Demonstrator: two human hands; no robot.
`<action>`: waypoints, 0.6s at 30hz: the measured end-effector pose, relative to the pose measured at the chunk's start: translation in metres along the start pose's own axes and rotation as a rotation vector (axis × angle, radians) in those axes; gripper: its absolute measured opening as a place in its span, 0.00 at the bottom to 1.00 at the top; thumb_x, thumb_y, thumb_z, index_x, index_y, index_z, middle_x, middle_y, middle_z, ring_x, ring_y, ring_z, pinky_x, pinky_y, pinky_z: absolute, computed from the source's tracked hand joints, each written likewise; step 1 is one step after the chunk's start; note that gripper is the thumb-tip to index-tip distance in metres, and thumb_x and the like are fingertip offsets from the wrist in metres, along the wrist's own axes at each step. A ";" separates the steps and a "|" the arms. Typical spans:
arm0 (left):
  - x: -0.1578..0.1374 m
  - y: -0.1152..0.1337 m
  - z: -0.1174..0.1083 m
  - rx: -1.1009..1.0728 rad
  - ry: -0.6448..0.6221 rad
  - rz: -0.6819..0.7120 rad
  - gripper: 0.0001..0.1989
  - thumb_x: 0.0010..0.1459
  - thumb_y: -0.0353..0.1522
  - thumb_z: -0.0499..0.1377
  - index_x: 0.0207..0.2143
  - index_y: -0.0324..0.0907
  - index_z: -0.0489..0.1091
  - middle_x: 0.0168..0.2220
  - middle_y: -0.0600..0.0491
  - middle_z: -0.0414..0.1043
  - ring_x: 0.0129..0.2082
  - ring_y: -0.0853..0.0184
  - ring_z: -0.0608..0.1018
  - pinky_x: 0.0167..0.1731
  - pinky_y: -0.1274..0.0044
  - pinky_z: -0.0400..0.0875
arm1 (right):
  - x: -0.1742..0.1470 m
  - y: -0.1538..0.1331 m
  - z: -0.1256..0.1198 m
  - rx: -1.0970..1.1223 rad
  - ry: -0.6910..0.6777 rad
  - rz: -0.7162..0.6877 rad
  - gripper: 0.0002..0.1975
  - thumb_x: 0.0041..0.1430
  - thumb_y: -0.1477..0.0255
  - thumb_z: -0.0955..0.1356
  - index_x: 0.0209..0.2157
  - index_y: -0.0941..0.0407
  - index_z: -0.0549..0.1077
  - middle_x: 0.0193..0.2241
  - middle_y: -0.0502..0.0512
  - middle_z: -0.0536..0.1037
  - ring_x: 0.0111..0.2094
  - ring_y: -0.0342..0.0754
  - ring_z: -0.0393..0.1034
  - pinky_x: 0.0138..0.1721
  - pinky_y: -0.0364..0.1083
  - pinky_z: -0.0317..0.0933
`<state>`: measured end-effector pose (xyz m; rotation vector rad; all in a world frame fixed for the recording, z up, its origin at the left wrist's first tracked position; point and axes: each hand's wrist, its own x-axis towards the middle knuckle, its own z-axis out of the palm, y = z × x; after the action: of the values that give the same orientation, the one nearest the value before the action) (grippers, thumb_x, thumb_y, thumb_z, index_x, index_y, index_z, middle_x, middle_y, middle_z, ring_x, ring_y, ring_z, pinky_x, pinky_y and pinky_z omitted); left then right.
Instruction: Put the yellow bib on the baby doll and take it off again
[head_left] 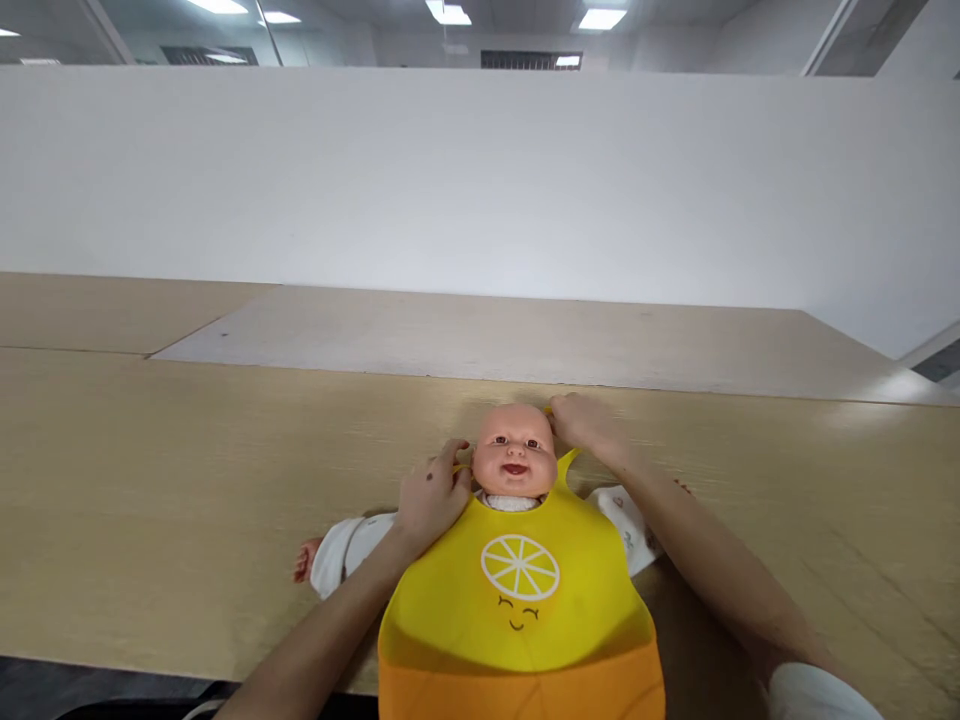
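A baby doll lies face up on the wooden table, its white printed sleeves stretched out to both sides. Over its chest spreads a yellow bib with a lemon slice, a smiling face and an orange lower pocket. Beside the left side of the head in view, my left hand is closed on a yellow neck strap of the bib. My right hand is closed at the upper right of the head, with a bit of yellow strap showing at its fingers. Behind the head and neck, the straps are hidden.
The wooden table reaches to a paler raised or separate panel at the back. Behind that stands a white partition. The table's front edge shows at lower left, with a dark object below it.
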<state>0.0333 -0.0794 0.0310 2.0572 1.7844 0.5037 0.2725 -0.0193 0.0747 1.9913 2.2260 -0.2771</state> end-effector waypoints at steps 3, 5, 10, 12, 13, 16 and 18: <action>0.000 0.002 -0.003 -0.037 0.000 0.000 0.19 0.59 0.28 0.49 0.51 0.40 0.70 0.44 0.48 0.80 0.44 0.57 0.80 0.42 0.70 0.69 | -0.001 0.002 -0.003 -0.081 -0.036 -0.019 0.16 0.61 0.70 0.61 0.39 0.62 0.78 0.40 0.69 0.78 0.40 0.57 0.76 0.34 0.44 0.63; 0.001 0.002 -0.003 -0.099 0.008 0.024 0.18 0.59 0.30 0.47 0.47 0.40 0.71 0.44 0.48 0.79 0.44 0.57 0.79 0.43 0.70 0.68 | 0.002 0.005 -0.001 -0.108 -0.094 -0.046 0.16 0.61 0.71 0.62 0.40 0.63 0.78 0.40 0.70 0.78 0.41 0.58 0.76 0.34 0.45 0.63; 0.003 -0.004 0.001 -0.189 0.078 0.077 0.17 0.59 0.32 0.45 0.40 0.41 0.73 0.43 0.48 0.79 0.43 0.57 0.78 0.43 0.68 0.68 | 0.008 0.013 0.006 -0.124 -0.171 -0.076 0.14 0.57 0.73 0.64 0.42 0.61 0.78 0.42 0.68 0.78 0.40 0.58 0.76 0.34 0.45 0.63; 0.004 -0.007 0.003 -0.239 0.131 0.095 0.16 0.60 0.33 0.45 0.38 0.42 0.72 0.41 0.48 0.78 0.42 0.58 0.78 0.42 0.69 0.69 | 0.009 0.017 0.004 -0.114 -0.172 -0.090 0.15 0.58 0.74 0.64 0.43 0.61 0.77 0.42 0.67 0.78 0.39 0.57 0.75 0.35 0.45 0.62; 0.005 -0.009 0.004 -0.267 0.165 0.102 0.16 0.60 0.34 0.45 0.38 0.42 0.72 0.40 0.48 0.78 0.40 0.59 0.78 0.42 0.69 0.69 | 0.008 0.019 0.001 -0.106 -0.167 -0.100 0.14 0.58 0.74 0.63 0.43 0.61 0.76 0.42 0.66 0.78 0.39 0.56 0.75 0.35 0.45 0.61; 0.005 -0.011 0.006 -0.374 0.290 0.155 0.14 0.61 0.33 0.46 0.38 0.41 0.71 0.38 0.47 0.77 0.39 0.62 0.78 0.41 0.71 0.70 | 0.002 0.026 -0.014 -0.001 -0.066 -0.170 0.12 0.62 0.71 0.62 0.39 0.61 0.75 0.39 0.63 0.78 0.38 0.52 0.73 0.35 0.43 0.58; 0.003 -0.011 0.006 -0.461 0.373 0.227 0.14 0.62 0.33 0.46 0.40 0.40 0.70 0.38 0.47 0.77 0.39 0.64 0.78 0.41 0.72 0.71 | -0.007 0.027 -0.028 0.181 0.089 -0.213 0.11 0.62 0.67 0.64 0.36 0.60 0.73 0.37 0.58 0.77 0.37 0.48 0.70 0.36 0.42 0.56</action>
<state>0.0277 -0.0750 0.0203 1.9217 1.4317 1.3044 0.3008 -0.0171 0.1022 1.8826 2.5585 -0.4362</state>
